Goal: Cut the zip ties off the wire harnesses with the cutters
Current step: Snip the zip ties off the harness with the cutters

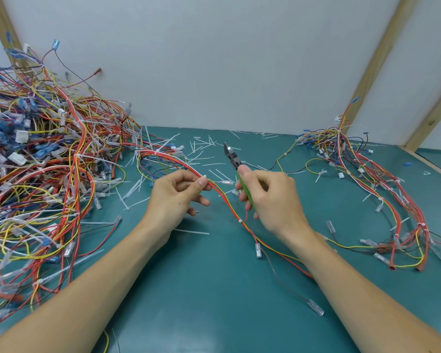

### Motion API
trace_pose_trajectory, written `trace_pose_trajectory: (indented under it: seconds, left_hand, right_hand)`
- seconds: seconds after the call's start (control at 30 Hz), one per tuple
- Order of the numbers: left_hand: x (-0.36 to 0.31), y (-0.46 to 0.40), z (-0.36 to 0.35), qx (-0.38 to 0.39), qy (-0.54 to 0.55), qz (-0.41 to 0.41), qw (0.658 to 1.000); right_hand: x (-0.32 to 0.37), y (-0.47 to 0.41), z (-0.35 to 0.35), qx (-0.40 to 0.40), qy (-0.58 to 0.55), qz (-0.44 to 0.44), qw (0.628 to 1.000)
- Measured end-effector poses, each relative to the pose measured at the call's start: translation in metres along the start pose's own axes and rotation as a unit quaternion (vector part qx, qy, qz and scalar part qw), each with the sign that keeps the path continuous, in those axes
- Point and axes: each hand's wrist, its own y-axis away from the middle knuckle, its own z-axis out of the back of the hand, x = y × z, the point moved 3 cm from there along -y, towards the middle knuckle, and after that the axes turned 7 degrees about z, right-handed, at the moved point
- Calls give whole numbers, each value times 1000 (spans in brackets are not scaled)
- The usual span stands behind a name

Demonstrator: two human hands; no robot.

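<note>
Looking down at the green bench [214,289], I am pinching a wire harness [224,197] in my left hand [175,197], thumb and fingers [201,180] closing on the red, yellow and white strands right where a white zip tie [204,177] is sitting. From that pinch the harness is running back toward the left pile and forward under my right wrist, with another small tie [240,221] showing lower on it. My right hand [270,200] is wrapping around the green handles of the cutters [233,159], fingers clenched on them, the metal tip pointing up and away toward the back edge of the bench, its blades apart from the harness. A big tangled pile of harnesses [36,174] is filling the left side of the bench up to the back wall, and a smaller bundle [382,189] is lying along the right side. Cut-off ties [201,149] are lying scattered over the middle and back of the bench, between the two heaps.
</note>
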Motion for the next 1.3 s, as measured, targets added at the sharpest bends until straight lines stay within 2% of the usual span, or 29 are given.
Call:
trace_pose_trajectory:
  seconds: [0.1, 0.23, 0.5, 0.67, 0.73, 0.87, 1.1, 1.2, 1.3]
  left_hand:
    - [-1, 1, -2, 9, 1, 7, 1000]
    - [0, 1, -3, 21, 12, 24, 999]
    - [1, 2, -6, 48, 8, 34, 998]
    - [0, 2, -7, 68, 16, 38, 997]
    - [0, 1, -6, 49, 24, 36, 998]
    - [0, -7, 4, -41, 94, 40, 994]
    - [-2, -7, 20, -143, 185, 49, 971]
    - [-3, -5, 21, -140, 184, 46, 972]
    - [-6, -3, 15, -102, 174, 42, 979]
  right_hand:
    - [1, 2, -5, -12, -39, -17, 999]
    - [6, 6, -12, 14, -46, -35, 998]
    - [-1, 7, -18, 19, -29, -43, 998]
    - [-4, 8, -19, 15, 23, -29, 999]
    - [-5, 6, -16, 11, 52, -21, 998]
    - [-8, 1, -6, 3, 136, -2, 991]
    - [-3, 0, 0, 22, 171, 36, 984]
    - [0, 1, 1, 22, 228, 47, 972]
    - [4, -1, 10, -26, 305, 51, 951]
